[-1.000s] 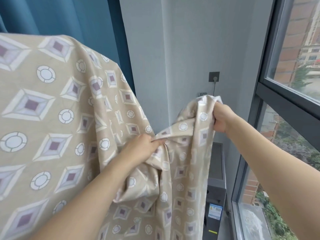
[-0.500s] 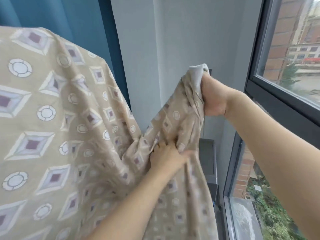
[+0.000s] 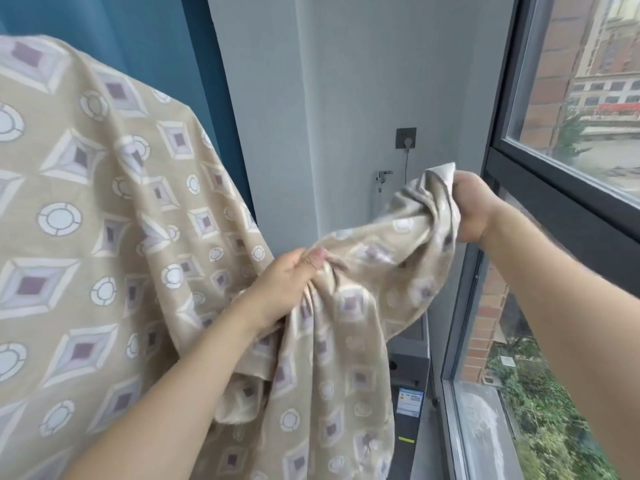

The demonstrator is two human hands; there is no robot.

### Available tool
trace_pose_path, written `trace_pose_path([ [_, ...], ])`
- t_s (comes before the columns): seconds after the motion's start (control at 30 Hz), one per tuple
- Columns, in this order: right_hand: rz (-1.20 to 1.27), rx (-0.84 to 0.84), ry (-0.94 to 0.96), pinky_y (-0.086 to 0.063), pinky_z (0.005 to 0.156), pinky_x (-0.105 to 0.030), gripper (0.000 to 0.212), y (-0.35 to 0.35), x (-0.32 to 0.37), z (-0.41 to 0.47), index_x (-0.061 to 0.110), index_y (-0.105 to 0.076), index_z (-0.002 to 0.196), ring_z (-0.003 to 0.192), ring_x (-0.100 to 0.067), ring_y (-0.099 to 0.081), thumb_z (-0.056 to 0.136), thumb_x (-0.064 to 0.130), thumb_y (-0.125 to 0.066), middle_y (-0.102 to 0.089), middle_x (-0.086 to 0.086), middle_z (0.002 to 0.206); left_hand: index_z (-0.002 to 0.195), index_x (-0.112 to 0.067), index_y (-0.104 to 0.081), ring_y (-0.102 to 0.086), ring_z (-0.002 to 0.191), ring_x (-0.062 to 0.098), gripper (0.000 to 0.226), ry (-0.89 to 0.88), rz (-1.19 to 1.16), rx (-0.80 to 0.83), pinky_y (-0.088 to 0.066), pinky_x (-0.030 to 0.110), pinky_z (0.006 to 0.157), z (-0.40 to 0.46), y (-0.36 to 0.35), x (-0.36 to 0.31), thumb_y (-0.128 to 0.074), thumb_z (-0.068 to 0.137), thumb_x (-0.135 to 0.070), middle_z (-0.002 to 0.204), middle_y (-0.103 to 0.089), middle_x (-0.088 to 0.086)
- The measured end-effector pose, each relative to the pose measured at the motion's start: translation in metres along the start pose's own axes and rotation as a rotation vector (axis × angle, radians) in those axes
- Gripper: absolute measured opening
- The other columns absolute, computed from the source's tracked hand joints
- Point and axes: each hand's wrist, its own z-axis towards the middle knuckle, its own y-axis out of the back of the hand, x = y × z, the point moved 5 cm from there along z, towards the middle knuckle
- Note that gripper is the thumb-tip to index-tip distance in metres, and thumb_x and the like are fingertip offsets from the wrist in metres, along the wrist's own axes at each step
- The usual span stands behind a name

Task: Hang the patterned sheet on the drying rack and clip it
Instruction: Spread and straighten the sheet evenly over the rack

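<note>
Since half a second ago we see the right hand lower and farther right, its bunched corner of the patterned sheet drawn away from the left hand. The cloth between them now spans out instead of hanging bunched. A wall socket and tap reappear.

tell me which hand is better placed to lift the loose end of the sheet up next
Right, probably. The right hand grips the bunched end of the patterned sheet, raised and outermost. The left hand grips it lower, mid-fold.
</note>
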Motion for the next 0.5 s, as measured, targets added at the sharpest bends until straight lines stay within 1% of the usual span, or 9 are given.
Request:
trace_pose_path([
  [0.03, 0.089, 0.072, 0.013, -0.044, 0.105, -0.044, 0.032, 0.001, -0.010, 0.000, 0.000, -0.063, 0.099, 0.103, -0.029, -0.063, 0.088, 0.004, -0.033, -0.061, -0.016, 0.108, 0.095, -0.014, -0.067, -0.067, 0.079, 0.004, 0.030, 0.052, -0.208, -0.006, -0.052, 0.020, 0.080, 0.002, 0.001, 0.002, -0.041, 0.103, -0.027, 0.080, -0.072, -0.005],
  [0.1, -0.023, 0.207, -0.051, -0.027, 0.114, -0.053, 0.057, -0.001, -0.049, -0.004, -0.002, -0.056, 0.127, 0.127, -0.038, -0.049, 0.076, -0.010, -0.031, -0.053, -0.024, 0.134, 0.102, -0.010, -0.066, -0.069, 0.089, 0.018, 0.024, 0.158, -0.525, -0.021, -0.055, 0.031, 0.087, 0.007, 0.007, 0.008, -0.043, 0.102, -0.019, 0.093, -0.073, 0.006],
  [0.13, -0.167, 0.295, -0.128, -0.025, 0.115, -0.056, 0.066, -0.005, -0.072, -0.007, 0.001, -0.050, 0.135, 0.133, -0.038, -0.044, 0.072, -0.012, -0.033, -0.049, -0.022, 0.141, 0.105, -0.010, -0.065, -0.069, 0.091, 0.021, 0.023, 0.184, -0.588, -0.036, -0.054, 0.034, 0.089, 0.010, 0.011, 0.009, -0.044, 0.102, -0.018, 0.096, -0.072, 0.009],
  [0.2, -0.395, 0.481, -0.329, -0.028, 0.113, -0.054, 0.068, -0.016, -0.113, -0.015, 0.012, -0.047, 0.139, 0.136, -0.030, -0.042, 0.073, -0.004, -0.043, -0.048, -0.010, 0.145, 0.108, -0.010, -0.064, -0.068, 0.093, 0.023, 0.022, 0.207, -0.641, -0.058, -0.051, 0.038, 0.095, 0.015, 0.019, 0.013, -0.044, 0.101, -0.016, 0.099, -0.070, 0.011],
  [0.27, -0.422, 0.586, -0.407, -0.031, 0.111, -0.046, 0.061, -0.026, -0.136, -0.018, 0.018, -0.046, 0.141, 0.136, -0.023, -0.042, 0.082, 0.011, -0.055, -0.048, -0.003, 0.146, 0.107, -0.009, -0.064, -0.067, 0.093, 0.024, 0.021, 0.220, -0.679, -0.041, -0.049, 0.040, 0.097, 0.018, 0.021, 0.016, -0.044, 0.101, -0.015, 0.098, -0.070, 0.012],
  [0.33, -0.337, 0.496, -0.349, -0.036, 0.110, -0.045, 0.048, -0.038, -0.141, -0.012, 0.013, -0.052, 0.136, 0.128, -0.026, -0.050, 0.090, 0.023, -0.060, -0.055, -0.008, 0.137, 0.107, -0.008, -0.064, -0.068, 0.092, 0.025, 0.021, 0.243, -0.675, -0.062, -0.051, 0.041, 0.094, 0.021, 0.022, 0.022, -0.045, 0.101, -0.015, 0.097, -0.071, 0.013],
  [0.4, -0.261, 0.321, -0.263, -0.039, 0.108, -0.045, 0.033, -0.046, -0.137, -0.003, 0.010, -0.058, 0.126, 0.116, -0.026, -0.058, 0.097, 0.025, -0.053, -0.062, -0.011, 0.126, 0.110, -0.008, -0.063, -0.068, 0.096, 0.027, 0.021, 0.273, -0.580, -0.156, -0.053, 0.041, 0.091, 0.023, 0.027, 0.032, -0.046, 0.102, -0.018, 0.101, -0.070, 0.015],
  [0.47, -0.212, 0.208, -0.181, -0.044, 0.104, -0.041, 0.030, -0.047, -0.129, 0.004, 0.009, -0.060, 0.124, 0.113, -0.025, -0.061, 0.101, 0.023, -0.045, -0.065, -0.011, 0.123, 0.111, -0.010, -0.060, -0.066, 0.102, 0.027, 0.021, 0.261, -0.323, -0.201, -0.051, 0.039, 0.091, 0.024, 0.032, 0.038, -0.046, 0.103, -0.023, 0.105, -0.069, 0.012],
  [0.5, -0.183, 0.183, -0.155, -0.047, 0.100, -0.039, 0.030, -0.047, -0.124, 0.006, 0.009, -0.060, 0.124, 0.112, -0.024, -0.063, 0.102, 0.023, -0.043, -0.066, -0.011, 0.122, 0.110, -0.015, -0.060, -0.066, 0.101, 0.021, 0.018, 0.252, -0.195, -0.148, -0.051, 0.032, 0.090, 0.021, 0.029, 0.038, -0.048, 0.102, -0.026, 0.105, -0.068, 0.005],
])
